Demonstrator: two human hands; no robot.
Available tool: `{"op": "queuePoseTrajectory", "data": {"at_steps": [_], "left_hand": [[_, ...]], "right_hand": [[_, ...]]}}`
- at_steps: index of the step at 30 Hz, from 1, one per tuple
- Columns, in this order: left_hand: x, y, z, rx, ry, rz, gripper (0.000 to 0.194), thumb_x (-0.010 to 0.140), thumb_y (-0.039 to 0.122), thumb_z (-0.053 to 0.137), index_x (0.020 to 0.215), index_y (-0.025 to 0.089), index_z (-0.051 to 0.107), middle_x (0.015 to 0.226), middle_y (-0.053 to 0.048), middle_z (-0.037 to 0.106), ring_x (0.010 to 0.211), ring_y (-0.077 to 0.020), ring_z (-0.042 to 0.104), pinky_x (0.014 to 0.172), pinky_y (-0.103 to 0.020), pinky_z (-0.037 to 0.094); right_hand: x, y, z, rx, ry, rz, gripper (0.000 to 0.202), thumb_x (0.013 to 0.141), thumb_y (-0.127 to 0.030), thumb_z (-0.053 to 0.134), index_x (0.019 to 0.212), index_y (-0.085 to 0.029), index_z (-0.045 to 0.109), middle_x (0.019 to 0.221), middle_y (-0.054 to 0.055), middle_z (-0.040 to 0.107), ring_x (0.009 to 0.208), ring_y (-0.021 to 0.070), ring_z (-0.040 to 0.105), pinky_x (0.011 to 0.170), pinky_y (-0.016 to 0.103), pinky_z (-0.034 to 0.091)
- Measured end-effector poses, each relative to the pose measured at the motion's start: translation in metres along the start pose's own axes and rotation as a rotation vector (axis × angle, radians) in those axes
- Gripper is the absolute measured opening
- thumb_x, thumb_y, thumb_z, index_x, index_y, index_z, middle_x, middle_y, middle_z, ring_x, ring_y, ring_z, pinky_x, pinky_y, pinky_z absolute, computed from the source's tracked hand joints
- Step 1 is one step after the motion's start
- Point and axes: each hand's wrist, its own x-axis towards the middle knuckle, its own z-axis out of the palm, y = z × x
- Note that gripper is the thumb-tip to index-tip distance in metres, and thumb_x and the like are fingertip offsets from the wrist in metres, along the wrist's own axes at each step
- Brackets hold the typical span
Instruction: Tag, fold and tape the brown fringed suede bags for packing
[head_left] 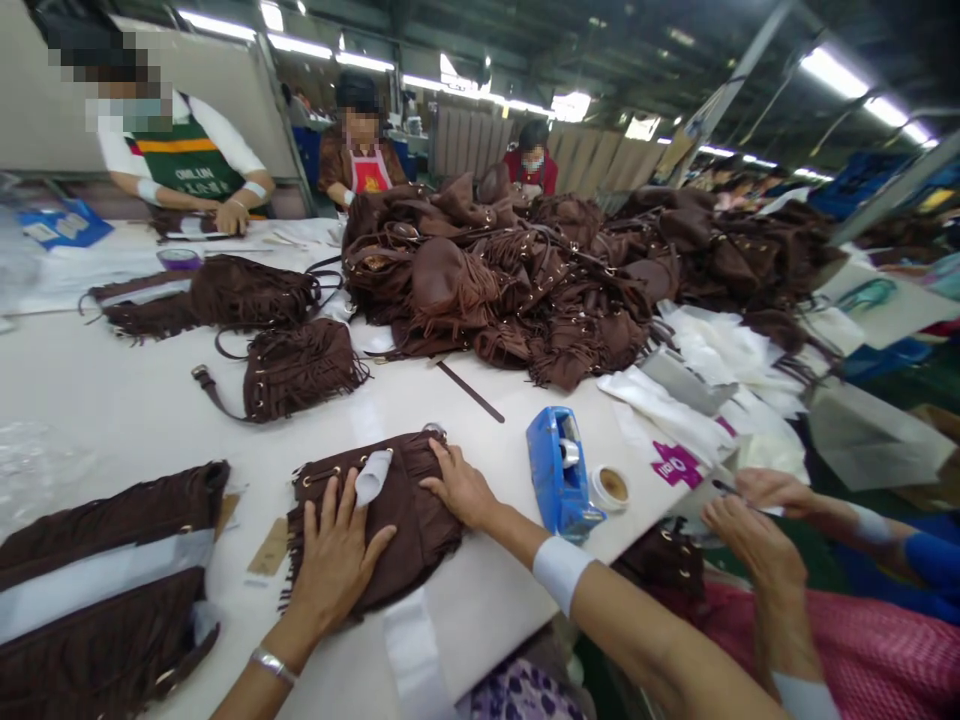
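One fringed bag (411, 525) is pressed flat by left hand (336, 548) and right hand (465, 488), fingers spread, nothing gripped; white roll (373, 478) might be dislodged by sliding fingers.

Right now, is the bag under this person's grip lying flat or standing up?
Lying flat: the brown fringed bag shows its broad face upward on the white table, left grip and right grip resting on it.
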Motion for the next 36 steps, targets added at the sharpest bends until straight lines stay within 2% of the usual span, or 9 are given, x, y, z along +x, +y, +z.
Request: {"op": "queuePoseTrajectory", "data": {"at_steps": [5, 10, 15, 17, 20, 24, 27, 31, 36], "left_hand": [[0.001, 0.005, -0.01, -0.072, 0.037, -0.005, 0.066, 0.097, 0.051, 0.038, 0.138, 0.001, 0.047, 0.158, -0.025, 0.027, 0.15, -0.0425, 0.007, 0.114, -0.07, 0.011], [-0.012, 0.012, -0.036, 0.046, 0.019, -0.083, 0.078, 0.091, 0.068, 0.035, 0.149, 0.015, 0.036, 0.163, -0.012, 0.023, 0.15, -0.0353, 0.013, 0.118, -0.06, 0.017], [-0.018, 0.007, -0.051, 0.077, 0.013, -0.149, 0.076, 0.092, 0.069, 0.031, 0.153, 0.025, 0.026, 0.163, 0.001, 0.025, 0.152, -0.0236, 0.008, 0.122, -0.047, 0.014], [-0.022, 0.01, -0.054, 0.022, 0.046, -0.144, 0.074, 0.093, 0.067, 0.031, 0.153, 0.025, 0.026, 0.162, 0.001, 0.027, 0.151, -0.0215, 0.01, 0.122, -0.045, 0.014], [-0.028, 0.013, -0.049, -0.104, 0.117, -0.141, 0.066, 0.096, 0.058, 0.035, 0.15, 0.019, 0.034, 0.158, -0.007, 0.037, 0.149, -0.0251, 0.022, 0.121, -0.05, 0.018], [-0.034, 0.0, -0.036, -0.232, 0.23, -0.185, 0.055, 0.098, 0.035, 0.039, 0.15, 0.02, 0.031, 0.158, -0.011, 0.035, 0.148, -0.0243, 0.027, 0.119, -0.05, 0.027], [-0.064, -0.004, -0.039, -0.251, 0.341, -0.387, 0.056, 0.098, 0.018, 0.029, 0.153, 0.013, 0.018, 0.155, -0.018, 0.036, 0.146, -0.0241, 0.03, 0.118, -0.051, 0.031], [-0.107, 0.01, -0.041, -0.266, 0.378, -0.498, 0.062, 0.092, 0.012, 0.037, 0.152, 0.018, 0.022, 0.147, -0.016, 0.045, 0.137, -0.0232, 0.045, 0.11, -0.045, 0.045], [-0.108, 0.02, -0.028, -0.132, 0.36, -0.459, 0.057, 0.086, 0.006, 0.047, 0.14, 0.023, 0.047, 0.139, -0.012, 0.055, 0.126, -0.0242, 0.055, 0.101, -0.042, 0.052]], "right_hand": [[-0.015, -0.019, -0.016, -0.085, 0.125, -0.054, 0.064, 0.1, -0.047, 0.045, 0.15, -0.01, 0.032, 0.148, 0.024, 0.039, 0.131, 0.0348, 0.046, 0.105, 0.051, 0.042], [-0.049, -0.027, 0.031, -0.135, 0.368, -0.306, 0.069, 0.101, -0.054, 0.029, 0.15, -0.006, 0.033, 0.153, 0.024, 0.034, 0.144, 0.0362, 0.03, 0.111, 0.055, 0.036], [-0.031, 0.014, 0.073, -0.086, 0.396, -0.814, 0.057, 0.1, -0.031, 0.02, 0.156, -0.038, 0.018, 0.165, 0.0, 0.008, 0.15, 0.0372, 0.008, 0.111, 0.07, 0.024], [-0.033, 0.016, 0.068, -0.127, 0.394, -0.839, 0.058, 0.1, -0.03, 0.021, 0.156, -0.041, 0.013, 0.165, -0.003, 0.004, 0.15, 0.036, 0.007, 0.113, 0.07, 0.021], [-0.05, 0.001, 0.056, -0.204, 0.368, -0.58, 0.069, 0.1, -0.05, 0.028, 0.159, -0.02, 0.008, 0.165, 0.01, 0.004, 0.151, 0.0341, 0.009, 0.114, 0.06, 0.029], [-0.048, -0.012, 0.053, -0.281, 0.257, -0.388, 0.071, 0.099, -0.058, 0.029, 0.154, -0.014, 0.028, 0.162, 0.015, 0.02, 0.15, 0.0304, 0.015, 0.115, 0.052, 0.032], [-0.049, -0.014, 0.044, -0.264, 0.26, -0.33, 0.066, 0.1, -0.056, 0.033, 0.151, -0.015, 0.035, 0.157, 0.015, 0.033, 0.147, 0.0317, 0.026, 0.112, 0.053, 0.036], [-0.06, -0.036, 0.008, -0.272, 0.301, -0.474, 0.051, 0.099, -0.042, 0.043, 0.137, -0.011, 0.053, 0.145, 0.019, 0.049, 0.136, 0.0336, 0.045, 0.106, 0.05, 0.044], [-0.037, -0.131, -0.046, -0.319, 0.037, -0.688, 0.035, 0.099, -0.016, 0.038, 0.122, -0.023, 0.063, 0.129, 0.009, 0.064, 0.119, 0.021, 0.06, 0.101, 0.035, 0.048]]}}
